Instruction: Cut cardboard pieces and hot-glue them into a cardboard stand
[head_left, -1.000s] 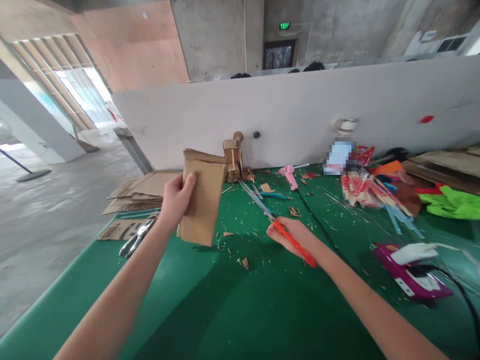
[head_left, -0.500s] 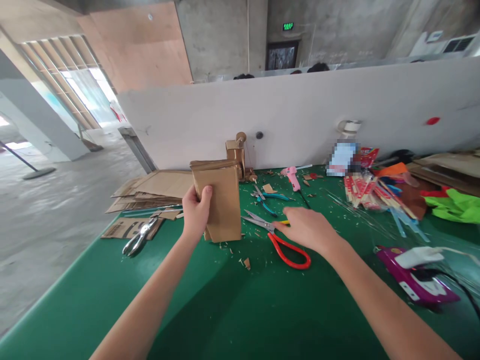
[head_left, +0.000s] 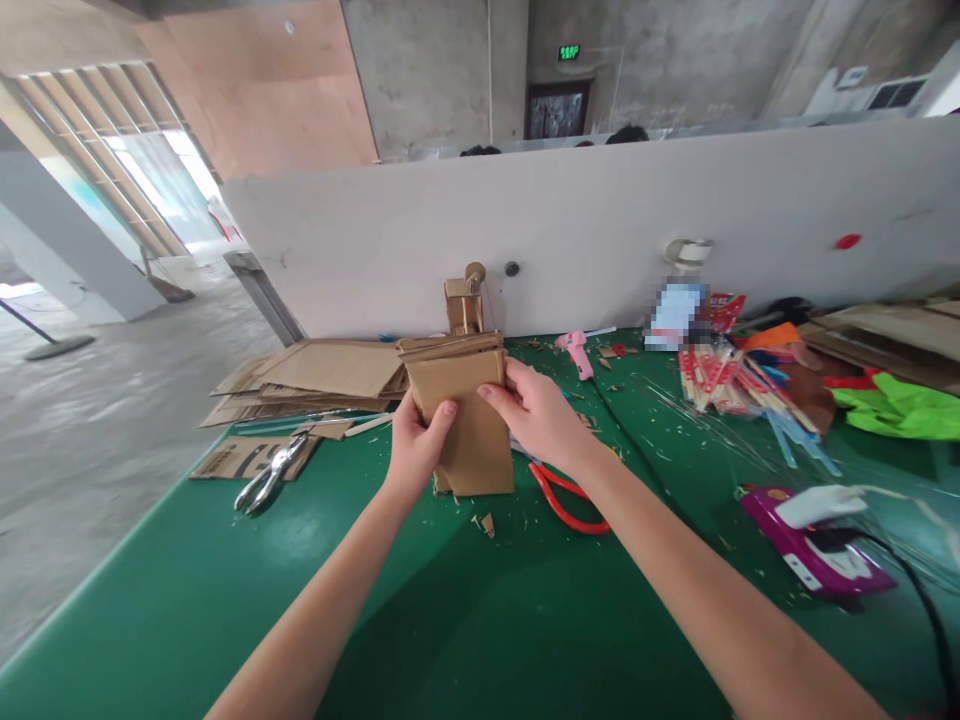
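A stack of brown cardboard pieces (head_left: 476, 430) is held upright between my two hands above the table. My left hand (head_left: 421, 440) grips its left edge, thumb on the front face. At the upper right edge, my right hand (head_left: 536, 405) is closed on the same stack, its thumb also in front; the fingers behind are hidden. Red-handled scissors (head_left: 562, 510) lie just right of the stack, their blades mostly covered by the stack and my right hand. Behind the stack stands a cardboard construction (head_left: 463, 305) with a round piece on top.
Flat cardboard sheets (head_left: 322, 370) and metal pliers-like tool (head_left: 271, 475) lie left on the green table (head_left: 465, 620). A pink glue gun (head_left: 576, 352) rests behind my right hand. Rightward are wrapped sticks (head_left: 709, 385), green cloth (head_left: 900, 405) and a purple power strip (head_left: 814, 545). A white partition (head_left: 360, 250) borders the back.
My right hand has moved left from beside the scissors onto the cardboard stack. My left hand and the stack have shifted slightly right, and the view has turned a little.
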